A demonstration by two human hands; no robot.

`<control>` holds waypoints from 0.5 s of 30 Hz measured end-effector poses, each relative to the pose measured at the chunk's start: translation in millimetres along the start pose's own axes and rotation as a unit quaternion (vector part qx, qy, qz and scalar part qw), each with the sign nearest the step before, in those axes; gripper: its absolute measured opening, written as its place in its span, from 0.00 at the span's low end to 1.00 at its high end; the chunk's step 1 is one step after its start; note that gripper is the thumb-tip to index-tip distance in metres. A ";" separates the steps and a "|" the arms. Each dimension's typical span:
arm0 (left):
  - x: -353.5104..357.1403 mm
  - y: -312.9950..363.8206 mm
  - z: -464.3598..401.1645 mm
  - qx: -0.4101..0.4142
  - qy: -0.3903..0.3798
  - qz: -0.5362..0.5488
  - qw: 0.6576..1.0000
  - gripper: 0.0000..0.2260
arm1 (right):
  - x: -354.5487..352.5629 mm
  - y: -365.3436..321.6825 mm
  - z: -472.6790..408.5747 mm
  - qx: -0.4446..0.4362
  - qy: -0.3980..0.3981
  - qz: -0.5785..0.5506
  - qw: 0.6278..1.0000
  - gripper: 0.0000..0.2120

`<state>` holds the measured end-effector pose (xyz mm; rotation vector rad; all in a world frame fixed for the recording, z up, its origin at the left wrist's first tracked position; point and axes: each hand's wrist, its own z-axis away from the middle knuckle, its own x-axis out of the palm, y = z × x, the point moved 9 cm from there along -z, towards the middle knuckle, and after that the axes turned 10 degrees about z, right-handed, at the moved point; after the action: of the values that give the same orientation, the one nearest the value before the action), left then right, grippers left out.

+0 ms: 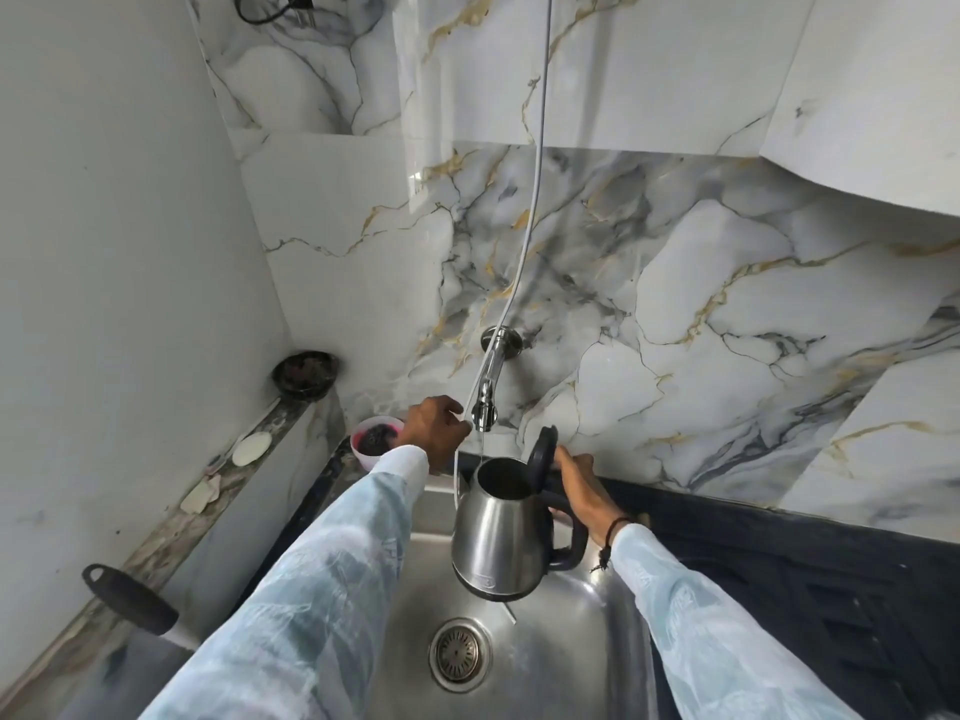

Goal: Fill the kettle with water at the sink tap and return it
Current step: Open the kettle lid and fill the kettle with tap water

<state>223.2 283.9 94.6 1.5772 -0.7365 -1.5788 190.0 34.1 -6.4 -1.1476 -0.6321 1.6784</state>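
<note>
A steel kettle (496,543) with a black handle hangs over the steel sink (587,631), its black lid (542,452) flipped up. My right hand (582,491) grips the handle and holds the kettle's open mouth under the chrome tap (489,379) on the marble wall. A thin stream of water (481,448) runs from the spout into the kettle. My left hand (434,426) is at the tap's left side, fingers closed at the tap's valve; the exact grip is hidden behind the hand.
A white hose (535,200) hangs from above down past the tap. A pink bowl (375,440) stands behind my left wrist. On the left ledge sit a black dish (305,374), soap pieces (251,449) and a black-handled tool (130,599). A black mat (810,579) covers the counter at right. The drain (460,653) is below.
</note>
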 end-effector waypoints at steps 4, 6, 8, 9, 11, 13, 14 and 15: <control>11.8 -2.4 -17.1 -0.018 0.000 0.007 1.000 0.22 | 10.7 -11.1 -22.6 -0.018 -0.011 -0.012 1.000 0.30; 14.3 2.4 -23.0 -0.017 0.030 0.008 0.999 0.24 | 15.0 -16.0 -29.7 -0.027 -0.014 -0.004 1.000 0.28; 17.0 11.3 -25.6 -0.009 0.057 -0.009 0.998 0.24 | 19.9 -17.4 -35.4 -0.029 -0.013 -0.004 0.999 0.27; 20.3 17.0 -27.6 -0.004 0.062 -0.023 0.998 0.23 | 21.0 -16.5 -40.0 -0.028 -0.009 -0.002 1.000 0.27; 25.3 24.0 -29.9 -0.009 0.069 -0.051 0.996 0.20 | 22.3 -16.3 -44.5 -0.026 -0.007 0.001 1.000 0.26; 24.4 26.3 -29.4 -0.021 0.083 -0.066 0.994 0.19 | 23.8 -18.7 -45.7 -0.028 -0.012 -0.007 1.000 0.24; 25.6 26.8 -30.6 -0.023 0.085 -0.071 0.994 0.19 | 24.1 -18.1 -47.0 -0.026 -0.013 -0.013 0.999 0.23; 26.5 27.7 -31.9 -0.022 0.084 -0.075 0.993 0.20 | 24.2 -18.3 -47.3 -0.026 -0.014 -0.021 0.999 0.23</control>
<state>259.8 250.7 101.2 1.7425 -0.4986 -1.5340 238.4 58.7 -21.0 -1.1413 -0.7157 1.6544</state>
